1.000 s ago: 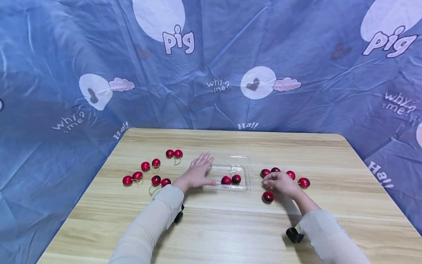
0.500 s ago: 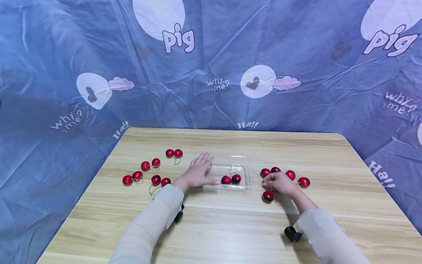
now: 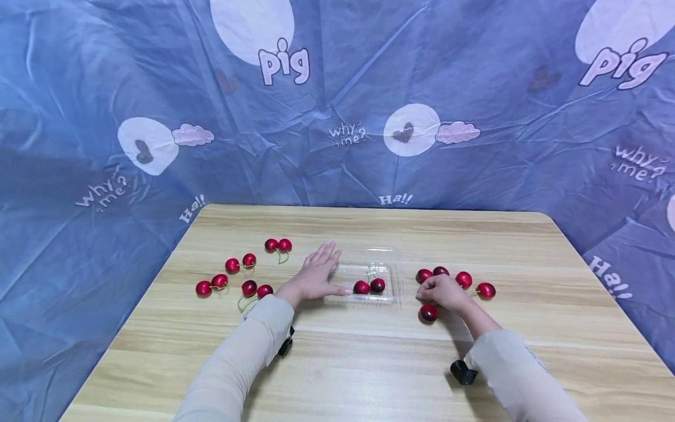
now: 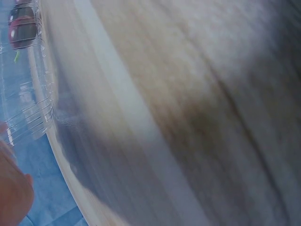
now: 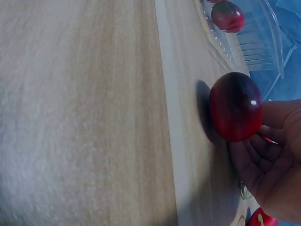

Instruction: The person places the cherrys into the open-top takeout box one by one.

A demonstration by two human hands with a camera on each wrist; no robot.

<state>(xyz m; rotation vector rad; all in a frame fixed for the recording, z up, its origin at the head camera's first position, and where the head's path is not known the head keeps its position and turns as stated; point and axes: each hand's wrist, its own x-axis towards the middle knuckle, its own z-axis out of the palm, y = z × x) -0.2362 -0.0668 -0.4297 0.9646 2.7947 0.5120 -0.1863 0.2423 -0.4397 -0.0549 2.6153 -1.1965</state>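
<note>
A clear plastic box [image 3: 396, 275] sits mid-table with a joined pair of cherries [image 3: 361, 288] inside. My left hand [image 3: 313, 280] rests spread over its left side, the thumb along the near rim. To the right, my right hand [image 3: 445, 292] bends over another pair, thumb and fingertips pinching together. One dark red cherry [image 5: 235, 107] of that pair shows in front of the fingers in the right wrist view. Its partner is mostly hidden by the hand, and the pinched stems cannot be seen. Only the edge of the left hand [image 4: 14, 188] appears in the left wrist view.
Several cherry pairs [image 3: 249, 288] lie left of the box. More cherries [image 3: 486, 291] lie behind and right of my right hand, close to it. The wooden table [image 3: 343, 363] ends at a blue printed cloth [image 3: 316, 164] behind.
My right hand has shifted slightly left, its fingertips drawing closer together by the cherries. The left hand and the box hold their place.
</note>
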